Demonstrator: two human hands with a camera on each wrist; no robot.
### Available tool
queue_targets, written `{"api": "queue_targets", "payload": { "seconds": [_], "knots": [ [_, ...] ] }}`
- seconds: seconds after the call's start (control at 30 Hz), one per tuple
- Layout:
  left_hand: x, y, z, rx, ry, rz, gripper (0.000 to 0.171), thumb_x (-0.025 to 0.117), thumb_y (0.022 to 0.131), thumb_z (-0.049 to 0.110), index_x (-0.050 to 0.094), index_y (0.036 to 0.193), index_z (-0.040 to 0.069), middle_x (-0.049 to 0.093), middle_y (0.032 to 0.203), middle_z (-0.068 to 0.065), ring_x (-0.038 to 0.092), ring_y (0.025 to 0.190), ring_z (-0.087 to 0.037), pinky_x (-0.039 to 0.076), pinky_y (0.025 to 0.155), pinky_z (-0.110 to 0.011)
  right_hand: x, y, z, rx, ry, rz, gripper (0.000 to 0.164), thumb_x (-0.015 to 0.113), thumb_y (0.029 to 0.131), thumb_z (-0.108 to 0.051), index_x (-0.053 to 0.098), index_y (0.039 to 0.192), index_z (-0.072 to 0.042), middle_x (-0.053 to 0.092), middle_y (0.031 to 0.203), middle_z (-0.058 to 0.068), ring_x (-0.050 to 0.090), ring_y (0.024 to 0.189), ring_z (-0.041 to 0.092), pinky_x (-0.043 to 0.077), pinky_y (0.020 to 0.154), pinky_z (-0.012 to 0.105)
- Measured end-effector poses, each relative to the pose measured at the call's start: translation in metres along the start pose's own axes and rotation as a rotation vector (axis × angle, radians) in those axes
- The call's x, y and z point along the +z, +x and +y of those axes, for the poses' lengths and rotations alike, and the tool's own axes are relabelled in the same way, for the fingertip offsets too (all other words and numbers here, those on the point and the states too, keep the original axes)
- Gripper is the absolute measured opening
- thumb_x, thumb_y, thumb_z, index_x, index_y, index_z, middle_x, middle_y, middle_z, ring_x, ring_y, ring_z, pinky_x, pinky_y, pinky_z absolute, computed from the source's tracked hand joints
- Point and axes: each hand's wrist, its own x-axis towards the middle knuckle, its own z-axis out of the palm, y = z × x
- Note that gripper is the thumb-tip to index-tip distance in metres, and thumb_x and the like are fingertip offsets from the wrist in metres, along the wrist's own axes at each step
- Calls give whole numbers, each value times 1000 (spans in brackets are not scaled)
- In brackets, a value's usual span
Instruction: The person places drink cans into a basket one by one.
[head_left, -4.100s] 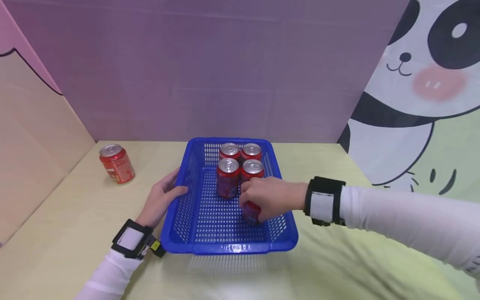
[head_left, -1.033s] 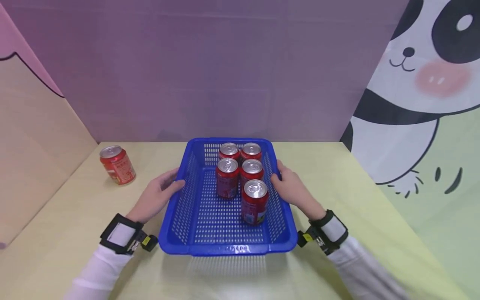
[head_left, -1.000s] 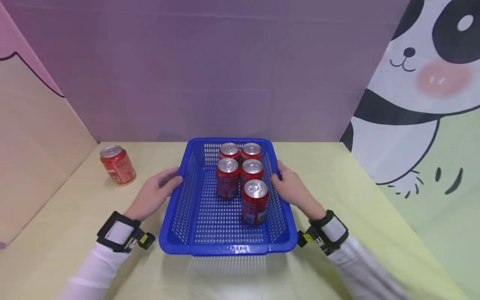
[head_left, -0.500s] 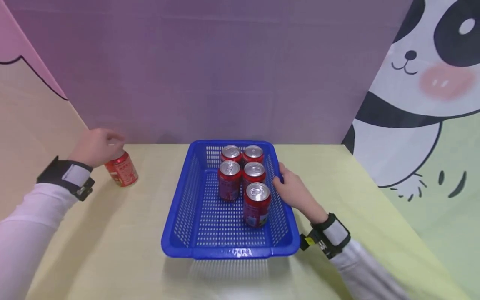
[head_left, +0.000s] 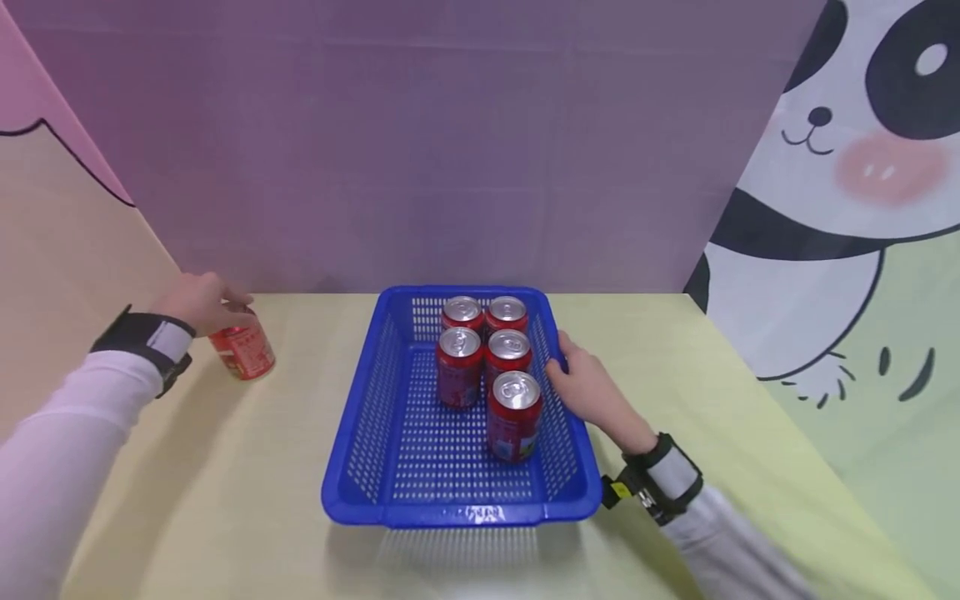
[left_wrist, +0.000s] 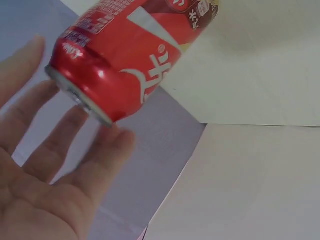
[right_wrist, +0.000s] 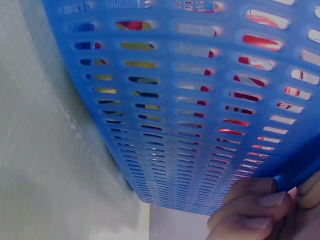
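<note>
A red soda can [head_left: 246, 352] stands by itself at the far left of the table. My left hand [head_left: 201, 303] is over its top; in the left wrist view the fingers [left_wrist: 107, 155] are spread and loosely bent near the rim of the can [left_wrist: 122, 55], without closing round it. My right hand [head_left: 596, 390] grips the right rim of the blue plastic basket [head_left: 465, 515]. In the right wrist view its fingers [right_wrist: 247, 202] curl under that rim, outside the slotted wall [right_wrist: 165, 125]. Several upright red cans [head_left: 514, 425] stand inside the basket, toward its right and back.
The basket sits mid-table on a pale yellow tabletop [head_left: 277, 467]. Behind the table rises a purple backdrop [head_left: 450, 150]. A beige panel [head_left: 67, 250] borders the left side, close to the lone can, and a panda-print panel [head_left: 795, 308] borders the right.
A can was set down in the basket and my right hand moved to the right rim. My left hand left the left rim, reached the lone can and came down over its top.
</note>
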Motion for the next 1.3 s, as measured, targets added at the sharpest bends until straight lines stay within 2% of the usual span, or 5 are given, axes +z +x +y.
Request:
{"api": "queue_targets", "payload": {
  "seconds": [0.13,0.27,0.63,1.07,1.3],
  "knots": [
    [5,5,-4,-42,-30,-33,57,80,83,21,59,124,-13,59,114,-38,61,94,-47,54,74,-55,1,0,0,5,3,1,53,44,100,-8,29,147,10,57,77,14,60,55,19,52,46,32],
    [11,11,-10,-60,-37,-45,54,80,83,22,62,124,-7,59,115,-37,59,96,-47,54,75,-55,1,0,0,1,-3,8,52,44,99,-8,31,146,10,56,77,14,59,55,19,51,46,32],
    [40,27,-27,1,8,-9,47,87,67,19,67,103,-3,63,87,-21,58,82,-41,52,68,-49,3,0,-2,0,25,4,41,44,99,-7,40,138,8,58,81,16,60,57,20,53,47,32],
    [46,25,-25,-9,-24,14,51,88,68,19,63,106,-4,60,94,-26,56,86,-44,53,67,-50,4,1,0,10,11,9,42,44,99,-8,40,139,7,60,85,18,61,58,20,53,47,32],
    [51,23,-26,-21,-25,37,56,90,68,22,62,109,-4,58,100,-28,53,90,-46,51,72,-56,3,2,1,12,9,8,42,44,99,-8,39,139,6,58,81,16,60,56,20,52,46,32]
  ]
}}
